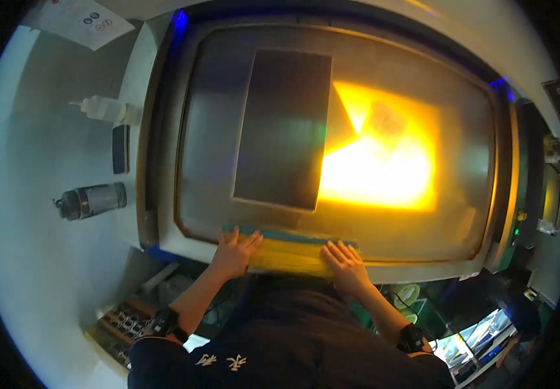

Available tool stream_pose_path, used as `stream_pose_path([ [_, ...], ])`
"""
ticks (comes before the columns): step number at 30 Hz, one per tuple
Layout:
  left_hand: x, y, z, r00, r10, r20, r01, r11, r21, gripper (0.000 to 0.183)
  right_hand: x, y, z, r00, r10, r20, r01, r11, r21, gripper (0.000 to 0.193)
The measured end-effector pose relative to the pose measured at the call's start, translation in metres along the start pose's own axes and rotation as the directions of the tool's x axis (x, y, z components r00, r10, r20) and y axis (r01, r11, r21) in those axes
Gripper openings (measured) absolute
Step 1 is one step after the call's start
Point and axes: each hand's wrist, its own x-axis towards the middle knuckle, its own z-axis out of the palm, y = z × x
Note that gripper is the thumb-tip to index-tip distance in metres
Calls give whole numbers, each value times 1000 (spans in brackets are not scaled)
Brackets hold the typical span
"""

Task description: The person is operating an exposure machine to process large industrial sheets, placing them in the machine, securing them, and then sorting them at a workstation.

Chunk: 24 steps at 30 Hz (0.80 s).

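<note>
A long yellow strip with a teal far edge (289, 254) lies along the front border of a wide machine bed (208, 129). Its exact kind I cannot make out. My left hand (232, 255) rests on the strip's left end with the fingers spread. On the right end, my right hand (348, 264) lies with its fingers stretched forward. The thumbs are mostly hidden. Beyond the strip, a dark rectangular panel (283, 129) sits left of the bed's middle. Bright yellow light (383, 175) glows from a square area beside it, with a faint darker patch in it.
A raised frame (335, 30) surrounds the bed. Along the left ledge are a white squeeze bottle (103, 109), a dark phone (120, 149) and a clear bottle with a dark cap (101, 200). Printed sheets (88, 24) lie at top left. Below right sits a green crate (428, 314).
</note>
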Motion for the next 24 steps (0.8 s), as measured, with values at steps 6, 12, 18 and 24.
stream_pose_path([
  [6,80,-34,-87,986,-54,-157,65,996,62,82,76,58,1,971,-2,-238,-33,989,-143,53],
  [12,259,-136,-261,775,-152,-613,212,977,25,75,316,190,-116,969,53,-242,-143,917,-372,69],
  [18,379,-176,-386,734,-136,-666,107,991,-84,69,435,299,-187,930,109,-350,-236,909,-344,79],
  [24,348,-154,-373,646,-50,-762,167,983,77,62,418,287,-186,918,54,-392,-203,915,-349,74],
])
